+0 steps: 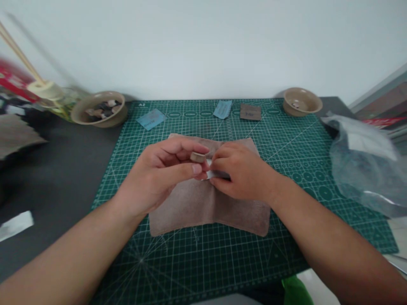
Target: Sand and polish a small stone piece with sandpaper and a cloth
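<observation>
Between the thumb and index finger of my left hand (pixel 162 169) is a small round brown piece (pixel 198 157), with its flat top facing up. My right hand (pixel 240 169) is closed beside it, fingers curled round a small white piece (pixel 207 173), probably paper or a wipe. Most of that white piece is hidden by the fingers. Both hands are above a brownish-pink cloth (pixel 190 207), which is creased down its middle. The cloth lies on a green cutting mat (pixel 178 267).
Several small dark and tan pieces fill a brown bowl (pixel 98 114) at the back left. Another bowl (pixel 302 101), back right, holds a few small bits. Blue packets (pixel 151 119) and a brown square (pixel 250 112) lie along the mat's far side. A clear plastic bag (pixel 365 169) covers its right edge.
</observation>
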A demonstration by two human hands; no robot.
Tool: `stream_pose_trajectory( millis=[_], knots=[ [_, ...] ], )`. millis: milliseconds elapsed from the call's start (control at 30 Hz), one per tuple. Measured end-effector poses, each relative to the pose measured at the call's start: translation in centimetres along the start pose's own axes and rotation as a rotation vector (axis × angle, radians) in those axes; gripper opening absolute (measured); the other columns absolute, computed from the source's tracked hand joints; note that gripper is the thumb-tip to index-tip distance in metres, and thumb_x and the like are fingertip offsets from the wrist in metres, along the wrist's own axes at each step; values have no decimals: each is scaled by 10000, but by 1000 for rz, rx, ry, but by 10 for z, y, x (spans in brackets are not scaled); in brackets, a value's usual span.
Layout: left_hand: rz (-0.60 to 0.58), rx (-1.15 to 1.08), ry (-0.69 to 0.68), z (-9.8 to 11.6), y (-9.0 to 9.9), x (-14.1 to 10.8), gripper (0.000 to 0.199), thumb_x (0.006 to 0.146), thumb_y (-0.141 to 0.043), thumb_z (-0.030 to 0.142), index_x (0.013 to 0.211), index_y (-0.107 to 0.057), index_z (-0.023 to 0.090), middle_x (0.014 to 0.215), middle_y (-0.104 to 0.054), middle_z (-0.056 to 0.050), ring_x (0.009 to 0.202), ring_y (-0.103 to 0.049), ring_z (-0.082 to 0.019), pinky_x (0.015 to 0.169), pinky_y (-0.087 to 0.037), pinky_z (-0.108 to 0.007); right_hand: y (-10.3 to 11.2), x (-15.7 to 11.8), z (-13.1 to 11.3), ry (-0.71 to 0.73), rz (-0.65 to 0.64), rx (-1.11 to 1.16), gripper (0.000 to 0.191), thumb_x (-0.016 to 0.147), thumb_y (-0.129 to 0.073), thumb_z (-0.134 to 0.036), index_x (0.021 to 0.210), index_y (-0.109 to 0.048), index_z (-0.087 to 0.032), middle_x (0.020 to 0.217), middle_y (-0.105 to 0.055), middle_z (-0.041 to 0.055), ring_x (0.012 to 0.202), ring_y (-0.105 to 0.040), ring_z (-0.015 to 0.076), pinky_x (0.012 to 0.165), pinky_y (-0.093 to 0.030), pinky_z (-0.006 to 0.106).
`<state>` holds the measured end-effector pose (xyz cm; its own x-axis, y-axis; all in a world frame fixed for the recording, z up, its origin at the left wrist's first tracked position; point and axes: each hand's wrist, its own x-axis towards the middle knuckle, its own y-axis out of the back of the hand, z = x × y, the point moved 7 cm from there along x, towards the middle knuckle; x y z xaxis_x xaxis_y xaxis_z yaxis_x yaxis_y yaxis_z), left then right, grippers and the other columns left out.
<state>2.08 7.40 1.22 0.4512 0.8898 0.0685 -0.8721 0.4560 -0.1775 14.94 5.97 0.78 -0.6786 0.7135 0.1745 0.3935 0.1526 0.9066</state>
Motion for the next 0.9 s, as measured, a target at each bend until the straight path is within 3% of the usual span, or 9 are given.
stream_pose_trajectory(
  millis=[267,467,600,800,900],
  knots=[
    [28,54,-6,1,2,-2,219,771,-787,106,973,-790,192,789,-769,-37,685,-728,-132,652,-611,-202,-4,2,6,-2,-20,-39,243,942,-516,-180,844,-731,-123,867,-719,94,859,-630,212,864,-458,362],
    [11,122,-67,0,3,-2,183,813,-777,117,965,-796,216,820,-771,-27,687,-712,-126,667,-613,-226,3,0,9,-39,69,-5,253,975,-487,-168,887,-720,-122,908,-723,100,921,-615,224,881,-458,360],
    [10,122,-61,-1,4,-2,181,812,-785,126,964,-801,222,831,-777,-18,707,-716,-115,684,-600,-206,2,1,10,-55,51,-6,244,970,-498,-167,874,-719,-122,895,-719,97,901,-615,226,860,-455,359],
    [-41,159,-66,-3,1,-1,207,809,-774,114,966,-800,247,872,-784,7,763,-720,-94,726,-584,-164,-2,2,13,-96,1,-43,268,990,-498,-223,884,-718,-111,884,-713,105,885,-628,232,840,-448,366],
    [-124,281,-64,-2,-4,-2,177,821,-761,135,972,-789,223,885,-788,-5,787,-727,-113,725,-583,-174,0,1,16,-123,26,-40,246,981,-538,-249,884,-718,-112,894,-718,108,886,-634,236,827,-453,362]
  ],
)
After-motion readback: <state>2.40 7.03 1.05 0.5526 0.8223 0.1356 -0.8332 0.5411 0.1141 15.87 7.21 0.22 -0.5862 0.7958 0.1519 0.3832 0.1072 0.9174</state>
